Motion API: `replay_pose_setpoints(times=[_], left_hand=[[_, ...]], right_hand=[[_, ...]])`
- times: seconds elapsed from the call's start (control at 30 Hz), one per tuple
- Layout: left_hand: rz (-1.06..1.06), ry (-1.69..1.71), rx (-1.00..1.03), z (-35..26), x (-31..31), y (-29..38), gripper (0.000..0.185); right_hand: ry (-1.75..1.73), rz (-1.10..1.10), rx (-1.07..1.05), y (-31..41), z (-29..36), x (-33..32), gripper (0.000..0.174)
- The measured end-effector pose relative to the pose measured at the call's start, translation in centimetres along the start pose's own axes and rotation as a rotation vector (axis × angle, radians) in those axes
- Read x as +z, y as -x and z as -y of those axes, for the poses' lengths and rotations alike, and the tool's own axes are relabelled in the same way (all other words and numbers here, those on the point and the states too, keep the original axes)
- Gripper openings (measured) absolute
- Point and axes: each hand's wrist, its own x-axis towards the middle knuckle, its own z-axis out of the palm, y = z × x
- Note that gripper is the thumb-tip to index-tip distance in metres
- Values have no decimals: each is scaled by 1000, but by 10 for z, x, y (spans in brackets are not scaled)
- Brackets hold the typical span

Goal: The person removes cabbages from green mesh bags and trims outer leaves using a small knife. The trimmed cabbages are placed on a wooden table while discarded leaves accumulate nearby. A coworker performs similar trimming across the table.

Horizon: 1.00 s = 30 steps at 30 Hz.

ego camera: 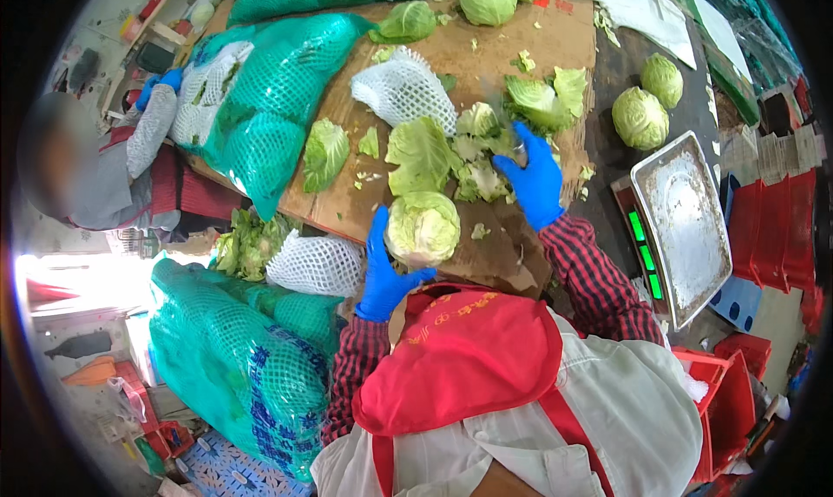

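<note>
At the near edge of the cardboard-covered table, a trimmed cabbage (423,229) sits against my blue-gloved left hand (385,275). Its thumb and fingers curve around the cabbage's left and lower side. My right hand (535,175), also in a blue glove, is over the table beside a heap of loose cabbage leaves (481,175), thumb and forefinger spread. Something blurred and greyish shows near those fingertips, too unclear to name. A large outer leaf (422,155) lies just beyond the cabbage. More torn leaves (543,100) lie past my right hand.
Green mesh sacks of cabbages lie at the table's left (280,87) and beside me (241,360). White foam netting (407,87) rests mid-table. Whole cabbages (641,118) and a digital scale (683,236) stand on the right. Another person's gloved hand (163,83) is at the far-left sack.
</note>
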Motion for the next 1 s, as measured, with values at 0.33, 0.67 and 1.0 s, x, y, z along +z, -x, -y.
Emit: replay_pose_setpoints(times=[0.33,0.67,1.0], left_hand=[[-103,16,-88,-16,18,-17,97],[-155,259,-119,-2,10,-6,95],[-243,289,-128,-15,19,-9,82]], right_hand=[[-181,406,-67,52,20,27,34],[-411,533,147,53,14,24,49],[-151,581,-56,52,37,20,48]])
